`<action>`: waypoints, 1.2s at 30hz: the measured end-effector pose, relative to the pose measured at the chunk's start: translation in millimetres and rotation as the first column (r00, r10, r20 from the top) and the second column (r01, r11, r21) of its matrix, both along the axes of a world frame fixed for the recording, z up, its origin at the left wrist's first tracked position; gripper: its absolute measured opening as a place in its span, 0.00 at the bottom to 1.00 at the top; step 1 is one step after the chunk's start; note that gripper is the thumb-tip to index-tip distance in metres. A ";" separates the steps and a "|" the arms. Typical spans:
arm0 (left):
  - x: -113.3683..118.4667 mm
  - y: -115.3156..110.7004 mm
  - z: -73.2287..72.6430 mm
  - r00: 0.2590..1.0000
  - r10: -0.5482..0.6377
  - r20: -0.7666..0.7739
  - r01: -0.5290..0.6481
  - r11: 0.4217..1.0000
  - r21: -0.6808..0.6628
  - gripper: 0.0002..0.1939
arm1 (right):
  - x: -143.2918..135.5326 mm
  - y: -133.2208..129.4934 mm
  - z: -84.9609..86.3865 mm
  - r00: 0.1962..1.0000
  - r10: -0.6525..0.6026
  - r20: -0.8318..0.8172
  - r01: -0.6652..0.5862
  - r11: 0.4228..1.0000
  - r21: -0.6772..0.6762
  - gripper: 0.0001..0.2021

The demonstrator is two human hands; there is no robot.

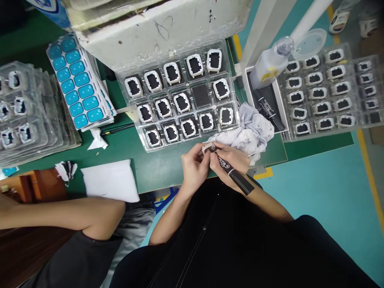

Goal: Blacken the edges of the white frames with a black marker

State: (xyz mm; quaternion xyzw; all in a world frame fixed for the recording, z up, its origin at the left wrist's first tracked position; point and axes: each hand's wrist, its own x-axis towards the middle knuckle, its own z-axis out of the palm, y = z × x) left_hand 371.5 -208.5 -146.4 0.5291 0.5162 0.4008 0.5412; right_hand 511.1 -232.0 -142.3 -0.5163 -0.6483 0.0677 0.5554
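Pinched in my left hand (195,166) is a small whitish watch-case frame (208,148), tilted on edge above the table's front. My right hand (232,162) grips a black marker pen (237,178), its tip end pointing at the frame and its rear end toward my body. Fingers of both hands meet around the frame, so part of it and the pen tip are hidden. Just beyond my hands lies a clear plastic tray (168,134) with rows of similar white frames; one pocket (201,96) shows only its dark bottom. A crumpled grey-white cloth (250,130) lies beside my right hand.
Stacked clear trays (36,116) and blue sticker sheets (75,80) stand left. A box (282,126) with markers and a bottle (268,66) is right, before another frame tray (318,92). White paper (109,180) lies near a co-worker's arm (66,214). A foam box (168,32) stands behind.
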 end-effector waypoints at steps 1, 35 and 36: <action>0.1 0.0 0.0 1.000 0.004 0.000 -0.004 1.000 -0.002 0.13 | -0.3 -0.2 -0.7 1.000 -0.004 -0.003 0.004 1.000 -0.002 0.11; 2.3 3.0 5.6 0.999 0.007 0.032 -0.006 0.999 -0.047 0.12 | 0.7 -1.6 -6.8 0.999 -0.022 -0.036 0.022 1.000 0.001 0.12; 2.3 3.0 5.7 1.000 0.006 0.028 -0.005 0.999 -0.043 0.12 | 0.9 -1.8 -6.3 0.999 -0.019 -0.037 0.019 1.000 -0.006 0.12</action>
